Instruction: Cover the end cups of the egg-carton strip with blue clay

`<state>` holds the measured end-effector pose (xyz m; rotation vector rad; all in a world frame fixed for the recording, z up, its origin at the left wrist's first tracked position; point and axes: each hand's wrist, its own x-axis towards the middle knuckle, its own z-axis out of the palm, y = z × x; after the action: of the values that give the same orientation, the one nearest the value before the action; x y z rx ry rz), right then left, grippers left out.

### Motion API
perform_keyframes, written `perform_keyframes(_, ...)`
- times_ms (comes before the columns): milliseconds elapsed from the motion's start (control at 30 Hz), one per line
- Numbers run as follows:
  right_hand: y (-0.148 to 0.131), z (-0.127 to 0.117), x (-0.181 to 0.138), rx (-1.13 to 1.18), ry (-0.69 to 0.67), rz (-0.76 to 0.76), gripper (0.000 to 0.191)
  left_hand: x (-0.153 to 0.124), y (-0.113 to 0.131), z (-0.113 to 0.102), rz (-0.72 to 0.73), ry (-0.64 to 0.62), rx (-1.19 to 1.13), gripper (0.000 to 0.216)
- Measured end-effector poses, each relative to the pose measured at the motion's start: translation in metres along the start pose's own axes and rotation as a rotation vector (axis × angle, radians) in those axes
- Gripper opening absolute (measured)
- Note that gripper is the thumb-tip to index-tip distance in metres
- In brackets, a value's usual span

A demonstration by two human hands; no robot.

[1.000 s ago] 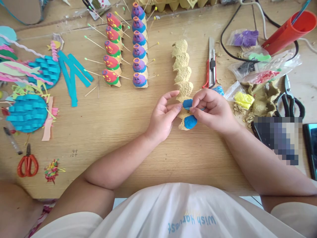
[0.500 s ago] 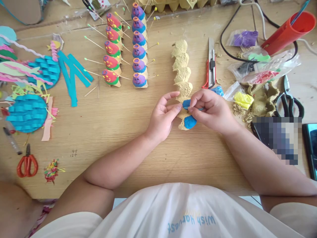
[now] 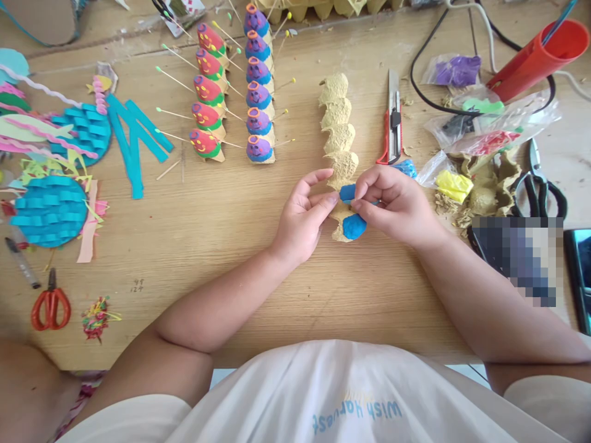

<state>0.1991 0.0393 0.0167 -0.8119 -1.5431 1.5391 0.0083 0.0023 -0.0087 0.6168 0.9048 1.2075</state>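
A strip of bare egg carton cups (image 3: 339, 139) lies lengthwise in front of me. My left hand (image 3: 300, 218) grips its near part from the left, thumb and fingers pinched at the edge. Soft blue modelling clay (image 3: 354, 227) covers the right side of the nearest cup. On the cup above it, my right hand (image 3: 392, 200) pinches a second piece of blue clay against the carton. Its fingertips partly hide that piece. A packet of blue clay (image 3: 406, 168) sits just behind the right hand.
Painted egg carton caterpillars, one red (image 3: 206, 89) and one purple (image 3: 259, 95), stand back left, cotton swabs poking outward. A utility knife (image 3: 394, 117) has its blade out beyond my right hand. Black-handled scissors (image 3: 538, 191), a red cup (image 3: 538, 61) and phones are at right; orange scissors (image 3: 51, 307) at left.
My right fingertips have shifted very slightly over the blue clay on the second cup. The left hand's hold and the rest look the same.
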Motion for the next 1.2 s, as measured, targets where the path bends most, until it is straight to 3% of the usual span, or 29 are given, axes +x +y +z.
perform_keyframes(1033,0.0004,0.0052,0.0001,0.001,0.04,-0.046,0.03,-0.0012,0.0008,0.0019,0.037,-0.028,-0.01,0.044)
perform_keyframes(1200,0.0035,0.0021,-0.0002,0.037,0.084,-0.011,0.04,-0.0005,0.0001,0.0002,0.024,-0.001,0.015,0.045)
